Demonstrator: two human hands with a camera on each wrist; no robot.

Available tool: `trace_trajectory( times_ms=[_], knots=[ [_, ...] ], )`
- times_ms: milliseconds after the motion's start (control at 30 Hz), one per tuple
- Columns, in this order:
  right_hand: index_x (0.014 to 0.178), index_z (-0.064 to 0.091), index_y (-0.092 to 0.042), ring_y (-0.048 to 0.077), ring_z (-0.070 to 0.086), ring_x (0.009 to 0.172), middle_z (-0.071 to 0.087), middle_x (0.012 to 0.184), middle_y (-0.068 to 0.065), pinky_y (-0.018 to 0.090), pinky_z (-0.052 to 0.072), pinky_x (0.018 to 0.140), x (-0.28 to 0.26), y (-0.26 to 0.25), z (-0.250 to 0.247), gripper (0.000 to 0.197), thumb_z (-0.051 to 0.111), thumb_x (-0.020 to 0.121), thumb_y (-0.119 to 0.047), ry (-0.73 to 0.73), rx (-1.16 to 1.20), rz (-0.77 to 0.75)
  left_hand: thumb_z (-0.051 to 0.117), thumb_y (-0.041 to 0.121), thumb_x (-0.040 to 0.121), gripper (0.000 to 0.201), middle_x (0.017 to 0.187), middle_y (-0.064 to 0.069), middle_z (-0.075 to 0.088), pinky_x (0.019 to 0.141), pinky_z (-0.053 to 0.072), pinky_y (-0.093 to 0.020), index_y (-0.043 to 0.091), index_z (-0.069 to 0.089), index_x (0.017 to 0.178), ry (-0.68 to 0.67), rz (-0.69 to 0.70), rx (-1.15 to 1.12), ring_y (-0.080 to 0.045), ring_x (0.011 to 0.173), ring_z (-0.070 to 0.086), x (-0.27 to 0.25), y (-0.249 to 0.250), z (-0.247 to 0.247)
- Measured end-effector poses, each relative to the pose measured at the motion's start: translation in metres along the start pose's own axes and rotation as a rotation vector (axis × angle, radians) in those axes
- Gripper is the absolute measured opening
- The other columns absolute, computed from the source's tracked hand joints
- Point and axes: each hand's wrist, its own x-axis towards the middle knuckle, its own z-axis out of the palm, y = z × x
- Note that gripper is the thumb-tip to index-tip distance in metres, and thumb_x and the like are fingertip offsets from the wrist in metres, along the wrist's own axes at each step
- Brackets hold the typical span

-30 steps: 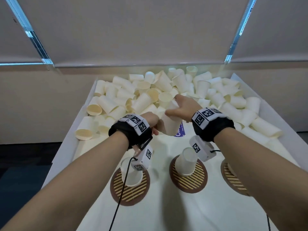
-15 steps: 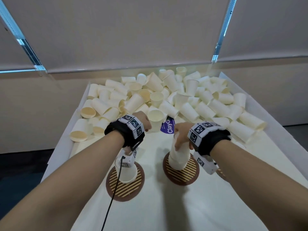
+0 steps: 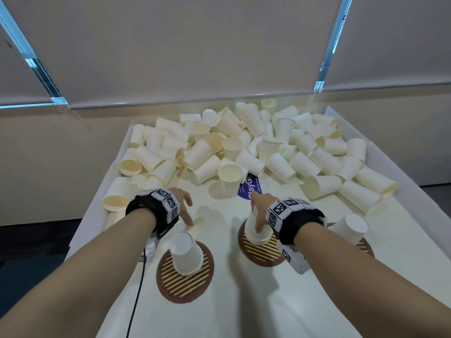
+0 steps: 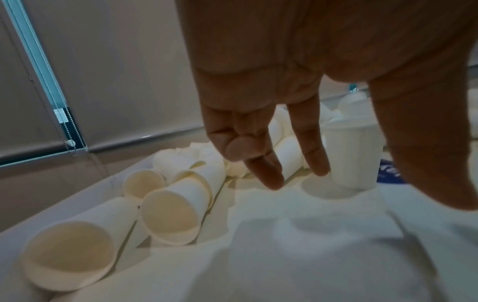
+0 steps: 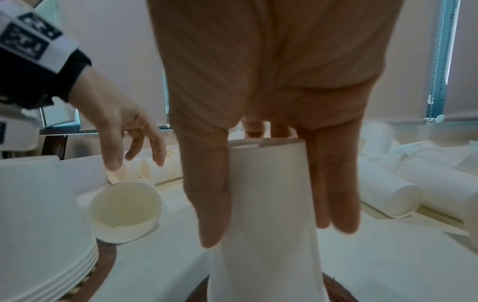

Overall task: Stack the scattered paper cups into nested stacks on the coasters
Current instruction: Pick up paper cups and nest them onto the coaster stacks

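Three brown striped coasters lie near me, each under an upside-down cup stack. My right hand grips the middle stack on the middle coaster. In the right wrist view my right hand has thumb and fingers on either side of the stack. My left hand hangs relaxed and holds nothing, just above a loose cup lying on its side. The left stack stands on the left coaster, and the right stack on the right coaster.
A big heap of loose paper cups fills the far half of the white table. One cup stands upright beside a purple label. Cups on their sides line the raised left wall.
My right hand came back from the heap with a cup and lowered it onto the middle stack. My left hand let go at the heap and drew back toward the left coaster.
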Motion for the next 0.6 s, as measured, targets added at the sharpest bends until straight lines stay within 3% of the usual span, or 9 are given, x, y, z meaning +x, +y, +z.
trace_trajectory(
  times_ms=[67, 167, 300, 400, 467, 533, 600],
  knots=[
    [0.13, 0.047, -0.009, 0.034, 0.054, 0.117, 0.055, 0.128, 0.014, 0.043, 0.045, 0.098, 0.004, -0.004, -0.003, 0.074, 0.08, 0.068, -0.031, -0.045, -0.019, 0.011, 0.085, 0.039, 0.061, 0.074, 0.134, -0.001, 0.048, 0.093, 0.046, -0.032, 0.027, 0.053, 0.126, -0.042, 0.0, 0.054, -0.022, 0.119, 0.051, 0.009, -0.006, 0.008],
    [0.132, 0.042, -0.011, 0.028, 0.054, 0.118, 0.054, 0.129, 0.007, 0.042, 0.045, 0.098, 0.01, -0.009, -0.008, 0.089, 0.081, 0.061, -0.049, -0.042, -0.032, -0.025, 0.072, 0.01, 0.079, 0.064, 0.142, -0.007, 0.041, 0.083, 0.039, -0.023, 0.018, 0.046, 0.137, -0.113, 0.024, 0.15, -0.023, 0.128, 0.045, 0.019, -0.009, 0.008],
    [0.131, 0.044, -0.01, 0.024, 0.051, 0.121, 0.051, 0.133, 0.006, 0.034, 0.044, 0.099, 0.024, -0.018, -0.02, 0.07, 0.076, 0.074, -0.035, 0.037, 0.039, -0.096, 0.05, 0.005, 0.094, 0.051, 0.145, -0.012, 0.034, 0.099, 0.037, -0.026, 0.018, 0.04, 0.142, -0.058, 0.001, 0.232, -0.028, 0.132, 0.04, 0.032, -0.014, 0.013],
    [0.13, 0.044, -0.009, 0.026, 0.053, 0.116, 0.051, 0.129, 0.007, 0.035, 0.046, 0.096, 0.035, -0.029, -0.026, 0.056, 0.067, 0.081, -0.025, 0.098, 0.045, -0.128, 0.055, 0.016, 0.091, 0.051, 0.139, -0.009, 0.036, 0.107, 0.035, -0.034, 0.023, 0.041, 0.14, -0.001, -0.043, 0.285, -0.031, 0.129, 0.039, 0.032, -0.02, 0.021],
    [0.128, 0.043, -0.008, 0.028, 0.057, 0.108, 0.051, 0.125, 0.009, 0.04, 0.049, 0.092, 0.043, -0.034, -0.029, 0.054, 0.064, 0.08, -0.02, 0.148, 0.045, -0.127, 0.068, 0.022, 0.078, 0.062, 0.133, -0.006, 0.039, 0.103, 0.041, -0.039, 0.025, 0.043, 0.134, 0.032, -0.06, 0.246, -0.029, 0.123, 0.043, 0.041, -0.028, 0.029],
    [0.128, 0.041, -0.006, 0.029, 0.059, 0.105, 0.051, 0.123, 0.01, 0.038, 0.051, 0.087, 0.05, -0.039, -0.035, 0.051, 0.062, 0.081, -0.016, 0.19, 0.034, -0.107, 0.075, 0.025, 0.068, 0.068, 0.124, -0.004, 0.046, 0.093, 0.047, -0.035, 0.021, 0.045, 0.128, 0.075, -0.081, 0.164, -0.025, 0.113, 0.051, 0.051, -0.035, 0.031],
    [0.125, 0.04, -0.003, 0.03, 0.06, 0.104, 0.051, 0.122, 0.013, 0.035, 0.049, 0.082, 0.056, -0.045, -0.039, 0.045, 0.058, 0.085, -0.012, 0.219, 0.03, -0.087, 0.073, 0.022, 0.073, 0.058, 0.12, -0.006, 0.055, 0.086, 0.048, -0.03, 0.011, 0.048, 0.125, 0.125, -0.105, 0.018, -0.024, 0.106, 0.058, 0.048, -0.033, 0.024]
  ],
)
